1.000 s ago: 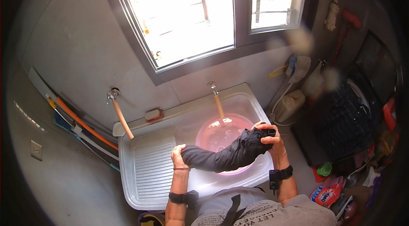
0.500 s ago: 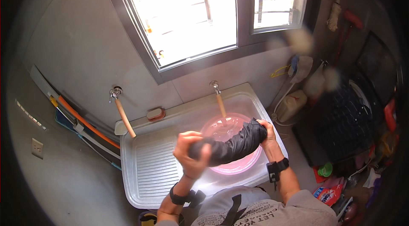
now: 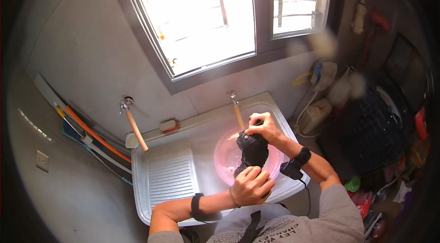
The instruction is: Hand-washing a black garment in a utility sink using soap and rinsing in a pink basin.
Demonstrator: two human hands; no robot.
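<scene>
A dark wet cloth (image 3: 252,151), twisted into a short roll, is held upright over a pink basin (image 3: 228,155) that sits in the white sink (image 3: 192,137). My right hand (image 3: 263,127) grips the roll's far end. My left hand (image 3: 250,186) is closed around its near end, close to my body. Both wrists wear black bands, and a small black device with a cable hangs at the right wrist (image 3: 293,166).
A ribbed washboard (image 3: 170,178) fills the sink's left part. Two taps with tan hoses (image 3: 135,126) (image 3: 237,112) and a soap bar (image 3: 168,126) are at the back wall. A dark laundry basket (image 3: 371,133) and clutter stand on the right.
The cloth was stretched sideways between my hands; now it is turned end to end, shorter and more tightly twisted, with my left hand drawn in toward my body.
</scene>
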